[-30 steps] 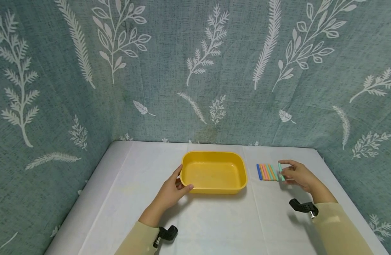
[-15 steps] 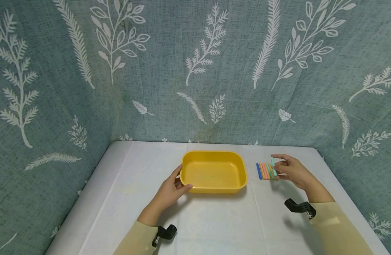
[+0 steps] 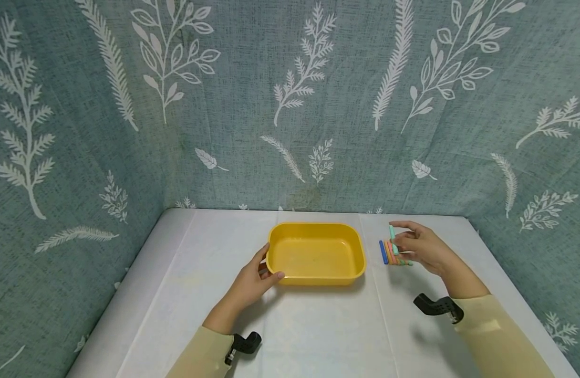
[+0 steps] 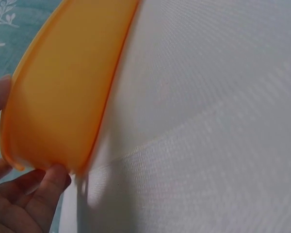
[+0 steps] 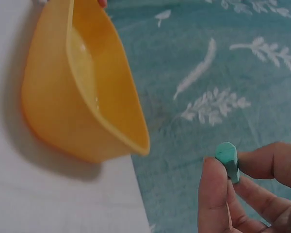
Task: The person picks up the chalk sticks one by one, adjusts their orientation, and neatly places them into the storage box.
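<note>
Toward nine o'clock the right hand (image 3: 420,249) has travelled since a second ago, bringing its mint stick (image 3: 394,242) over the row of coloured sticks (image 3: 390,254). On the white table (image 3: 318,336), the yellow tray (image 3: 317,281) has its eight-o'clock corner gripped by the left hand (image 3: 252,283). The row lies at the tray's three o'clock (blue end nearest). Right thumb and fingers pinch the mint stick.

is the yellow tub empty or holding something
Empty: the head view shows nothing inside the yellow tub, and the right hand pinches the green stick outside it.
</note>
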### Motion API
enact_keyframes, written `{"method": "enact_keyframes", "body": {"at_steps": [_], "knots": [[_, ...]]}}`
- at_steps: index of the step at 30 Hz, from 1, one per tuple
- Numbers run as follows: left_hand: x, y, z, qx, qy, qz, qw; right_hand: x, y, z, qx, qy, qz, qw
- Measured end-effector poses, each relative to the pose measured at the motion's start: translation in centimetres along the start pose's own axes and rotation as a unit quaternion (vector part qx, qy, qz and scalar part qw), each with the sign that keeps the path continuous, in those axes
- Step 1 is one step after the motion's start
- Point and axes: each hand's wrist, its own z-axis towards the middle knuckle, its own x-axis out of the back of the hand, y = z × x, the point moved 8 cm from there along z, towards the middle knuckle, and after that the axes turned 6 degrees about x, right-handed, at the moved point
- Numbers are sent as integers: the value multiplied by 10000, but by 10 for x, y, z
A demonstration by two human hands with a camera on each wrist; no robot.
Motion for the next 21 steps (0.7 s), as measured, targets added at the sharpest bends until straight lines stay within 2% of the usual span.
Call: {"method": "enact_keyframes", "body": {"at_steps": [9, 21], "knots": [[-1, -1, 1, -7, 16, 42, 10000, -25, -22, 4, 62, -233, 370, 9990], [-2, -2, 0, 5, -17, -47, 10000, -62, -37, 17, -98, -229, 841, 9961]]}}
